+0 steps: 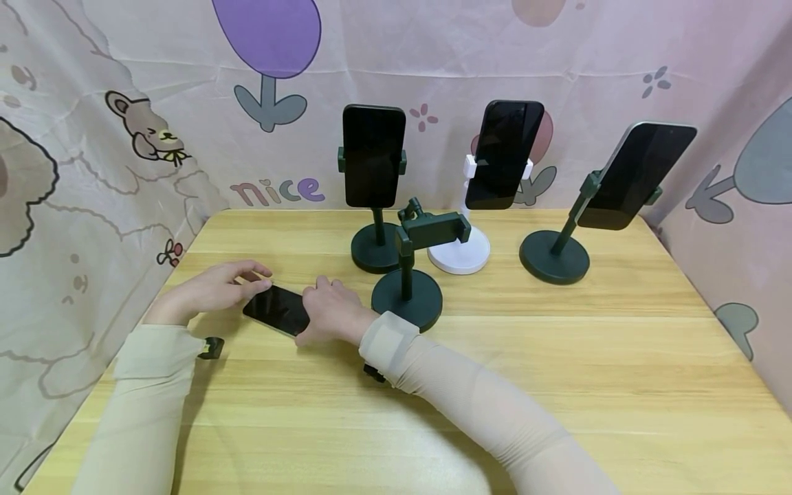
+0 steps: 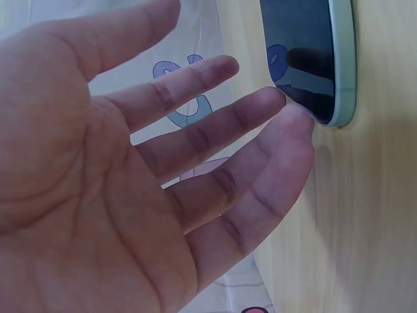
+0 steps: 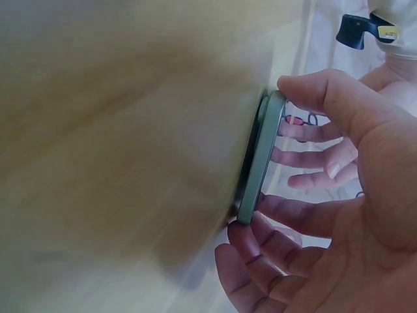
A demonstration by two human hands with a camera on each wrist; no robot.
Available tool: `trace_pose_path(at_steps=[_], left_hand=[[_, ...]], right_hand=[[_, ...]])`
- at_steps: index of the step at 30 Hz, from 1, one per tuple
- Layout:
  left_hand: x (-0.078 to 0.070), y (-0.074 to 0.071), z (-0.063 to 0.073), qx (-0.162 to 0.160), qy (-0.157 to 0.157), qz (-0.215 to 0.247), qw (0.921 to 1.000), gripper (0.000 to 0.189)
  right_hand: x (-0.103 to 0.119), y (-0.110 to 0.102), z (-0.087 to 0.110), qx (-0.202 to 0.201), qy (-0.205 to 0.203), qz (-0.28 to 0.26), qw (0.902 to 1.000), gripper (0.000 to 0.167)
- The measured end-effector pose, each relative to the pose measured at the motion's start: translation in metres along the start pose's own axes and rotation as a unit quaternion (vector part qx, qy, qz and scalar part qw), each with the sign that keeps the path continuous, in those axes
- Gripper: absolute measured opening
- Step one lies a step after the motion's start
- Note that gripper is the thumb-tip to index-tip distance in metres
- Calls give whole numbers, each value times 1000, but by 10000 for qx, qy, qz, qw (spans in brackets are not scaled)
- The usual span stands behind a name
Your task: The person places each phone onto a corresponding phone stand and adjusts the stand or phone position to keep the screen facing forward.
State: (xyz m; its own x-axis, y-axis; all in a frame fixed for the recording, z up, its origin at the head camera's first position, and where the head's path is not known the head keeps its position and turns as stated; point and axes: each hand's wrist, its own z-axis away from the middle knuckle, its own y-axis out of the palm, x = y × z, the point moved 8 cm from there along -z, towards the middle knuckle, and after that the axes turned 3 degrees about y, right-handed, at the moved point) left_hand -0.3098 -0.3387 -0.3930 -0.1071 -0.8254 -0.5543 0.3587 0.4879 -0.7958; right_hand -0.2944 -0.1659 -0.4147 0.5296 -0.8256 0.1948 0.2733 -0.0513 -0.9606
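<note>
A smartphone (image 1: 275, 308) with a dark screen and pale green edge lies face up, low over the wooden table at the left. My right hand (image 1: 334, 313) grips its right end, thumb on one long edge and fingers on the other, as the right wrist view shows. At the far left end is my left hand (image 1: 216, 292), its fingers loosely spread. In the left wrist view its fingertips (image 2: 296, 124) come right up to a corner of the phone. Just right of my right hand stands a dark green phone stand (image 1: 405, 295) with a bare clamp.
Behind, a dark green stand (image 1: 375, 256) and a white stand (image 1: 460, 253) each hold a phone upright. Another dark green stand (image 1: 554, 258) at the right bears a tilted phone (image 1: 637, 175). Patterned fabric (image 1: 383, 41) hangs behind the wooden table (image 1: 588, 385).
</note>
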Motion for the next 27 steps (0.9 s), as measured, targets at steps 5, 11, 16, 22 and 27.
trace_pose_path(at_steps=[5, 11, 16, 22, 27], left_hand=[[-1, 2, 0, 72, 15, 46, 10000, 47], [-3, 3, -1, 67, 105, -59, 9999, 45], [-3, 3, -1, 84, 129, -99, 9998, 45], [-3, 1, 0, 119, 95, -67, 9999, 44], [-1, 2, 2, 236, 10, 65, 9997, 45]], right_hand=[[-1, 0, 1, 0, -60, 56, 10000, 69], [-2, -2, 3, 42, -47, 12, 10000, 71], [-5, -4, 5, 42, -31, 5, 10000, 72], [-10, -8, 5, -89, -25, 10, 10000, 67], [-14, -10, 6, -152, -15, -64, 9999, 66]])
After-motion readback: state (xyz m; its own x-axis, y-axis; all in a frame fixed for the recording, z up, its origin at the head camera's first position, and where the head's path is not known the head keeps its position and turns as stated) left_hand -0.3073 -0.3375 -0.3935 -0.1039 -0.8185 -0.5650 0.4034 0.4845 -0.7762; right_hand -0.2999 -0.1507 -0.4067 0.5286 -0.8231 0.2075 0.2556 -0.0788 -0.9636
